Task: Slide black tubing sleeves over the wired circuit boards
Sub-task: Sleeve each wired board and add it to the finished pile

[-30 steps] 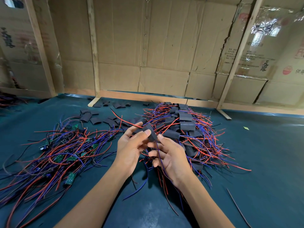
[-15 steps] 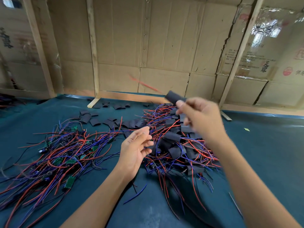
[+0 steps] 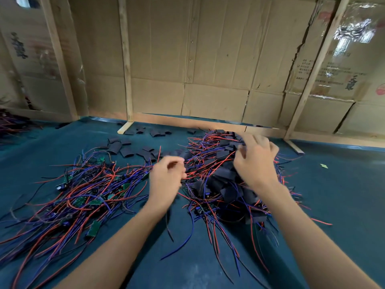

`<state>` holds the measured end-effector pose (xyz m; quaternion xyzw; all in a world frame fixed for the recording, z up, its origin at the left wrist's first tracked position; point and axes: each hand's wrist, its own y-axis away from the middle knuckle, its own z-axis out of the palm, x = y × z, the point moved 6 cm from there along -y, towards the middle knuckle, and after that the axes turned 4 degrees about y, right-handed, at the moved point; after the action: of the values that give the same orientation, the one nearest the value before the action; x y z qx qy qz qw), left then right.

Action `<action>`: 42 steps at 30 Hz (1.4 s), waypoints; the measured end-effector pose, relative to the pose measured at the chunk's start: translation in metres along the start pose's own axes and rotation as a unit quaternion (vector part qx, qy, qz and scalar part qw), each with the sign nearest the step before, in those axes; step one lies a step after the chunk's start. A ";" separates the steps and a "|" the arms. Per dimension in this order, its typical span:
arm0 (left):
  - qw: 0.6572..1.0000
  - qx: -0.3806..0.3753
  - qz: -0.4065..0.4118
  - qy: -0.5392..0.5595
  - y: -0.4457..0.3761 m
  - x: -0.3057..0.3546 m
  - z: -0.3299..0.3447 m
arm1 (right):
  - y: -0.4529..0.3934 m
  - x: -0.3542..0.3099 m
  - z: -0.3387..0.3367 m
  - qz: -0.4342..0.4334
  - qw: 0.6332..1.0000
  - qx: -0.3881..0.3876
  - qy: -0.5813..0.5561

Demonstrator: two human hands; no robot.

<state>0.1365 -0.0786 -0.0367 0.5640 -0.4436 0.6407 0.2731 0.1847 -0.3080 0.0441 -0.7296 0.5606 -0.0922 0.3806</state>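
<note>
A: What lay on the table (image 3: pixel 333 205)?
B: A green-topped surface carried two heaps. At left, bare wired circuit boards (image 3: pixel 83 197) with red and blue leads; at right, a sleeved pile (image 3: pixel 225 184) of boards already in black tubing. Loose black tubing sleeves (image 3: pixel 125 150) were scattered on the far side, between the heaps and the cardboard wall (image 3: pixel 187 59).

A: And the hands?
B: The left hand (image 3: pixel 166 178) hovered between the two heaps, fingers loosely curled; motion blur hid whether they held anything. The right hand (image 3: pixel 255 161) was over the far part of the sleeved pile, fingers bent downward; whether they gripped a piece could not be told.
</note>
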 end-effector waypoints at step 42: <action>0.885 0.076 0.377 -0.262 -0.033 0.151 -0.049 | 0.091 -0.046 0.033 -0.089 0.922 -0.012 -0.376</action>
<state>0.1085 -0.0437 0.1187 0.5211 -0.6278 0.5560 -0.1588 0.1189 -0.2594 -0.0255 -0.7620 0.3096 0.1620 0.5453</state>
